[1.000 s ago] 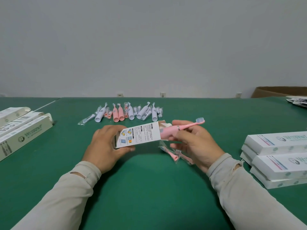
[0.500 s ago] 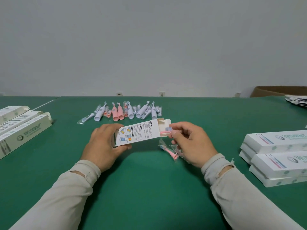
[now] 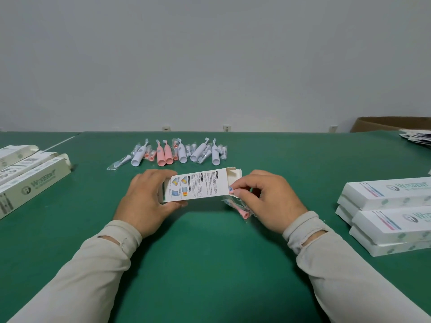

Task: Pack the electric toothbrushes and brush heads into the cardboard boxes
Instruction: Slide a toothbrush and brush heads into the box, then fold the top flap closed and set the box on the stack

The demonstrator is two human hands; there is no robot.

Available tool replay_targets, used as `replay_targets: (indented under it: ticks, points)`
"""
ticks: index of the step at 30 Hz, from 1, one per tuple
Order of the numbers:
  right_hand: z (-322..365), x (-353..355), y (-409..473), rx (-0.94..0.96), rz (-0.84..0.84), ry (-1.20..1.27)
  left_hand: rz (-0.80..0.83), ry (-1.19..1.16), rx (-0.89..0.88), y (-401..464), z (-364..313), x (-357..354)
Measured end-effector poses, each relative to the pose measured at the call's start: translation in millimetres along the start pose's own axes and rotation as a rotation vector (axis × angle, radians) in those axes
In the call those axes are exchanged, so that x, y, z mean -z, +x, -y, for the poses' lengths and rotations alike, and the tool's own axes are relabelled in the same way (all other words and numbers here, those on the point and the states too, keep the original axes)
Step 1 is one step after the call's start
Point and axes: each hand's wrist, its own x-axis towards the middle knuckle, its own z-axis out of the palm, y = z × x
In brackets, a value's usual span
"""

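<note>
- Far left of the left hand, a row of open cardboard boxes lies on the green table, well apart from both hands.
- The left forearm, in a beige sleeve, reaches in from the lower left; the left hand grips the left end of a printed white box, fingers over the top, thumb curled under the lower edge.
- The box lies level between the two hands, its flap open at the right end.
- Beyond the hands, pink and white toothbrushes and bagged brush heads lie in a loose row.
- At the box's open end, the right hand pinches the pink toothbrush head between thumb and forefinger; only its bristled tip shows outside the box.
- Under the right hand's remaining fingers sits a clear bag with pink brush heads, touching the table.
- The right sleeve runs to the lower right corner.
- Right of the right hand, closed white boxes are stacked, well apart.
</note>
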Motion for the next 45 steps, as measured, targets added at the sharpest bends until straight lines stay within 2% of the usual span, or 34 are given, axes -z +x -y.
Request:
replay_targets:
  ticks: [5, 12, 18, 24, 30, 33, 35, 37, 40, 43, 45]
  points:
    - [4.0, 4.4, 4.5, 0.112, 0.061, -0.235, 0.027, 0.011, 0.006, -0.9, 0.5, 1.6]
    - [1.8, 4.9, 3.3, 0.055, 0.074, -0.134, 0.030, -0.010, -0.018, -1.1, -1.9, 1.1]
    - [8.5, 5.2, 2.6, 0.094, 0.076, -0.222, 0.049, -0.018, 0.010, -0.1, -0.6, 1.6]
    - [14.1, 7.8, 3.5, 0.209, 0.008, -0.356, 0.063, -0.054, 0.002, 0.0, -1.5, 0.4]
    - [3.3, -0.9, 3.4, 0.010, 0.059, 0.015, 0.050, -0.041, -0.055, -1.1, -3.9, 0.7]
    - [1.3, 0.9, 1.9, -0.056, 0.108, 0.114, 0.082, -0.045, -0.047, -0.1, -3.1, -2.5]
    - [0.1, 4.4, 2.8, -0.104, 0.016, 0.227, 0.088, -0.054, -0.039, 0.6, -0.1, -3.8]
    - [-4.7, 8.8, 5.5, -0.170, -0.150, 0.320, 0.073, -0.043, -0.028, 0.7, 5.8, -3.4]
    - [-17.5, 9.9, 6.4, -0.295, -0.266, 0.235, 0.045, -0.034, -0.012, 1.6, 11.4, -2.6]
    - [-23.0, 7.0, 4.1, -0.355, -0.181, 0.060, 0.018, -0.023, 0.005, 3.4, 10.0, -3.1]
    - [-17.7, 4.4, 2.9, -0.307, -0.105, -0.055, -0.005, -0.014, 0.015, 3.7, 8.6, -2.6]
